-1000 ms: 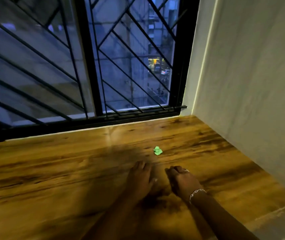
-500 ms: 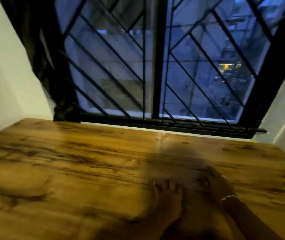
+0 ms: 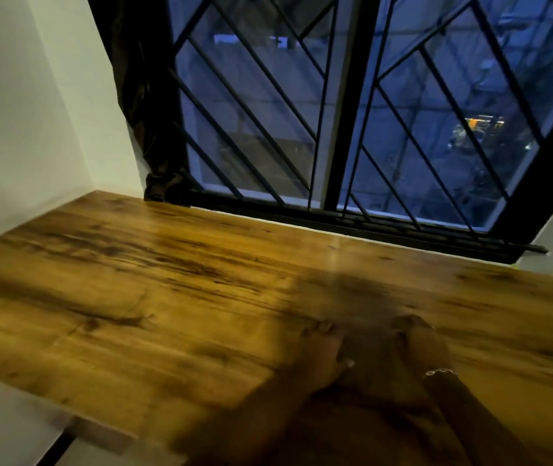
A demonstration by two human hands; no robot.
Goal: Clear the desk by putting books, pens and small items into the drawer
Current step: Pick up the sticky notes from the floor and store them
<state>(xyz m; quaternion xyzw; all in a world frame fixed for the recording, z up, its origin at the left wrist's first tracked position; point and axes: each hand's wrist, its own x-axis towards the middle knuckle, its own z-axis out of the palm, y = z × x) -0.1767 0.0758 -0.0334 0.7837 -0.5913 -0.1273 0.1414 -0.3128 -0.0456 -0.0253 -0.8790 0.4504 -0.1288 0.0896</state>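
Observation:
My two hands lie side by side on the wooden desk, low and right of centre, in my own shadow. My left hand rests flat with its fingers straight and holds nothing. My right hand, with a bracelet at the wrist, rests on the desk with its fingers bent down; blur hides whether anything is under them. No book, pen or small item shows on the desk. No drawer is in view.
A barred window runs along the back of the desk, with a dark curtain bunched at its left end. White walls close the desk on the left and far right. The desk's front edge shows at lower left.
My view has swung left, bringing in the left wall and curtain. The small green scrap that lay just beyond my hands is no longer visible. Both hands stay on the desk.

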